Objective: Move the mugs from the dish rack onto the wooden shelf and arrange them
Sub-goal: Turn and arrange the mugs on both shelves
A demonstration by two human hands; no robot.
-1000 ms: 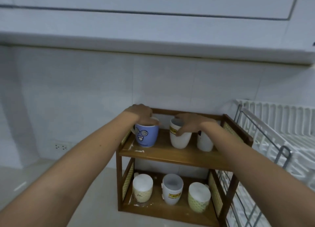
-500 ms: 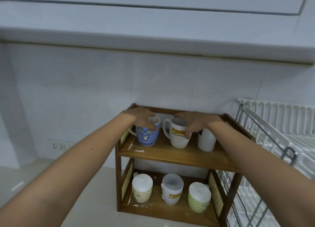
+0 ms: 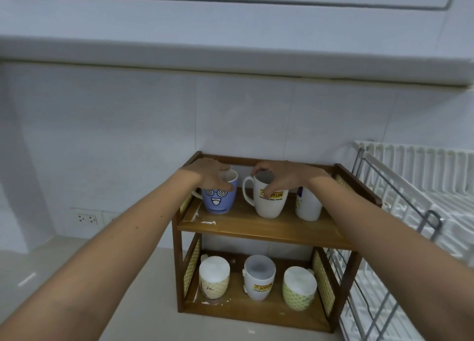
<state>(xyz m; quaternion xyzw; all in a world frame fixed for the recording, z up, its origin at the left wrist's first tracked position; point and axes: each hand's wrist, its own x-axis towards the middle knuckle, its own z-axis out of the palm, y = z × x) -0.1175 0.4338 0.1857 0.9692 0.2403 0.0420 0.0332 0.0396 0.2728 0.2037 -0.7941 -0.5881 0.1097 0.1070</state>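
Note:
A two-tier wooden shelf [image 3: 259, 231] stands against the tiled wall. On its top board my left hand [image 3: 213, 174] grips the rim of a blue mug with a cartoon face [image 3: 218, 201]. My right hand [image 3: 279, 176] holds the rim of a white JOTUN mug [image 3: 269, 204], its handle pointing left. A third white mug [image 3: 307, 207] stands to the right, partly behind my right wrist. The lower board carries three mugs: a cream one [image 3: 214, 276], a white JOTUN one [image 3: 259, 279] and a green-patterned one [image 3: 298, 287].
A white dish rack with a metal frame [image 3: 420, 212] stands right of the shelf, touching its side. A wall socket [image 3: 87, 219] sits low on the left. A white cabinet [image 3: 230, 53] overhangs above. Pale countertop [image 3: 77, 263] spreads left of the shelf.
The white JOTUN mug has turned so its handle points left and its logo faces me. The blue mug has turned to show its whole face. Both hands stay on the rims.

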